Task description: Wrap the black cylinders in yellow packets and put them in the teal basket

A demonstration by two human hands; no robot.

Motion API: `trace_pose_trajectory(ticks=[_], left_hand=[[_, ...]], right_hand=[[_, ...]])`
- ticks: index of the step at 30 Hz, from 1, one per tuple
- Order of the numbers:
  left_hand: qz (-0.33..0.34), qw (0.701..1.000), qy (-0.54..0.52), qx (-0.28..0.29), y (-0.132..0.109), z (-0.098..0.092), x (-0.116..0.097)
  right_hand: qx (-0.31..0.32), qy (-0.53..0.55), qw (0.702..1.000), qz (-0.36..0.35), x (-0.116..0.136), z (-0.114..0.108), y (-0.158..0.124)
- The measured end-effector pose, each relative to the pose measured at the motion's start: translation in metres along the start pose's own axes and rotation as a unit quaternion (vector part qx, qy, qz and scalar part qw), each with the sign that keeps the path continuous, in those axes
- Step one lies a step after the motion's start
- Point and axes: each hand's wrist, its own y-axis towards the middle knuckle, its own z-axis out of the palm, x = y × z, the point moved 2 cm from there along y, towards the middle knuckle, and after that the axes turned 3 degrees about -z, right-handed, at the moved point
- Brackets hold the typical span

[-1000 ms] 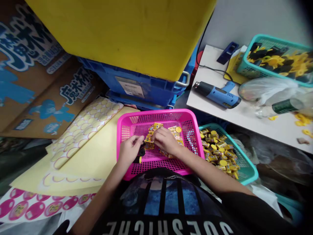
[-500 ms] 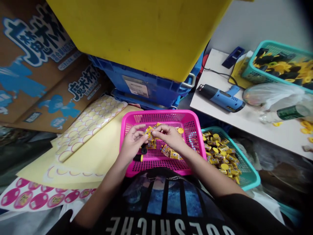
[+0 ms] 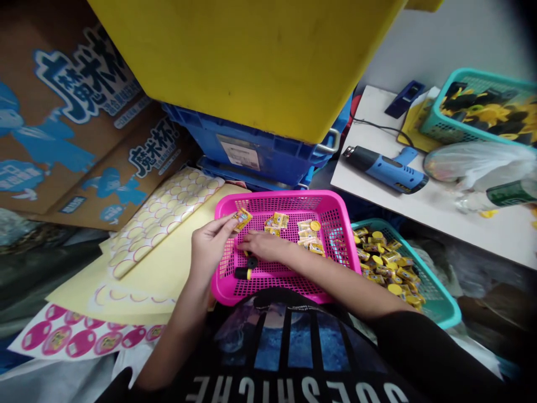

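My left hand [image 3: 212,238], at the left rim of the pink basket [image 3: 348,240], pinches a small yellow printed sleeve [image 3: 242,219] between thumb and fingers. Over the basket's left side, my right hand [image 3: 265,245] reaches down with its fingers apart. Its fingertips are close to small black pieces; what lies beneath them is partly hidden. A black cylinder with a yellow end [image 3: 242,273] and a round black piece [image 3: 251,262] lie below that hand. Farther back are flat yellow sleeves [image 3: 277,220]. On the right are more sleeves [image 3: 309,242] and a yellow cap [image 3: 315,225].
A teal basket [image 3: 451,313] of yellow wrapped pieces stands at right. The white table [image 3: 367,120] carries a blue heat gun [image 3: 386,169], a bottle [image 3: 503,194] and another teal basket [image 3: 448,126]. Blue crates [image 3: 268,151] stand ahead; sticker sheets [image 3: 155,224] and cartons [image 3: 62,168] lie left.
My hands were together over the basket's middle at yellow pieces. They have separated: the left moved left with a sleeve, the right moved left and down toward the black pieces.
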Motion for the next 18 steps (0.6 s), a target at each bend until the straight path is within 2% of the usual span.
trace_pose_trajectory(ticks=[2, 5, 7, 10, 14, 18], left_hand=[[0.002, 1.0, 0.008, 0.02, 0.0, -0.004, 0.003], [-0.001, 0.999, 0.017, 0.049, 0.0, -0.009, 0.01], [-0.001, 0.998, 0.025, 0.064, 0.0, -0.01, 0.012], [-0.001, 0.996, 0.033, 0.082, -0.002, -0.004, 0.011], [0.028, 0.993, 0.03, 0.11, -0.006, 0.008, 0.001], [0.057, 0.99, 0.041, 0.119, -0.01, 0.013, -0.005]], right_hand=[[-0.023, -0.002, 1.0, 0.002, 0.001, -0.008, -0.001], [-0.129, 0.061, 0.989, 0.031, 0.005, -0.039, -0.016], [-0.208, 0.186, 0.959, 0.049, 0.011, -0.061, -0.033], [-0.265, 0.35, 0.898, 0.031, 0.026, -0.083, -0.054], [-0.278, 0.43, 0.859, -0.006, 0.041, -0.086, -0.066], [-0.306, 0.452, 0.838, -0.011, 0.036, -0.083, -0.065]])
